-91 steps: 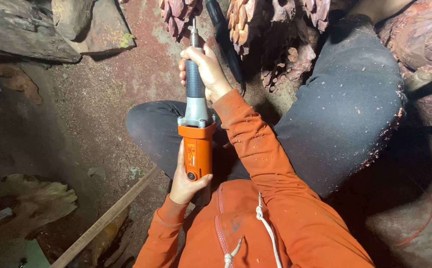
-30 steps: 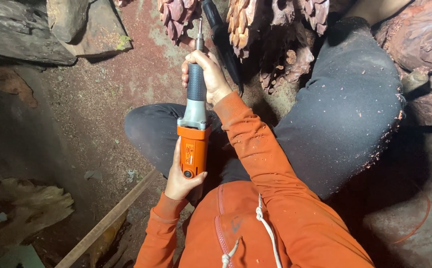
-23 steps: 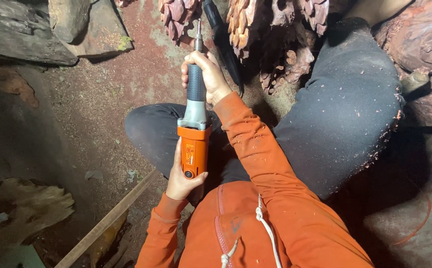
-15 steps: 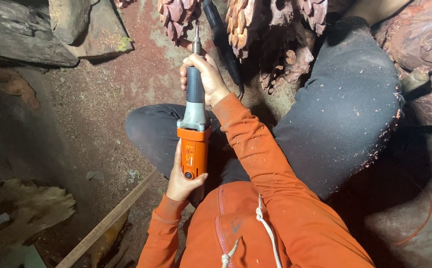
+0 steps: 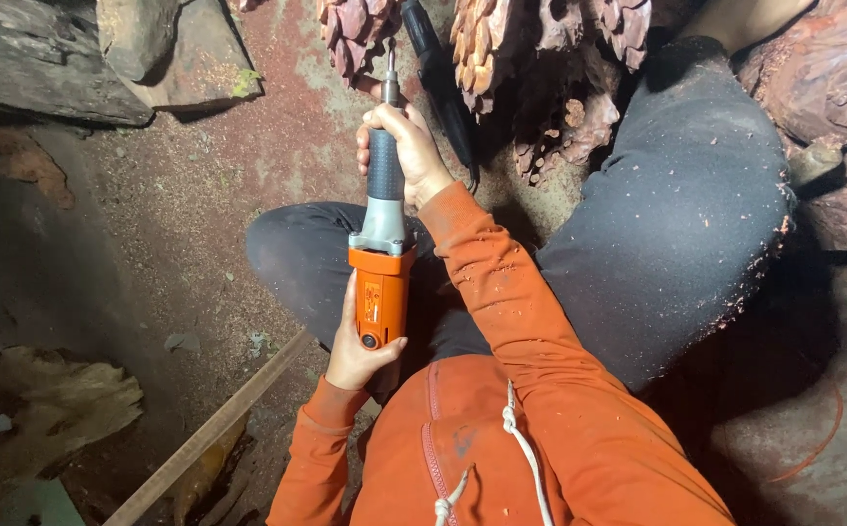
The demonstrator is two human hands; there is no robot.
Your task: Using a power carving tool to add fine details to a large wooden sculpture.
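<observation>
I hold an orange and grey die grinder (image 5: pixel 381 255) upright in front of me with both hands. My right hand (image 5: pixel 406 154) wraps the dark grey neck near the bit. My left hand (image 5: pixel 357 351) cups the orange rear body. The thin metal bit points up at a reddish carved wood piece (image 5: pixel 357 29) with scale-like petals. A second carved cluster (image 5: pixel 487 44) sits just to the right. A black cord or hose (image 5: pixel 438 73) runs between them.
My dark trousered legs (image 5: pixel 667 214) are crossed and dusted with wood chips. Reddish sawdust covers the ground (image 5: pixel 199 195). Rough logs (image 5: pixel 43 58) lie at top left, a wooden strip (image 5: pixel 209 429) at lower left, carved wood (image 5: pixel 832 117) at right.
The grinder and both hands stay almost still; the tool shifted only slightly against the carved wood.
</observation>
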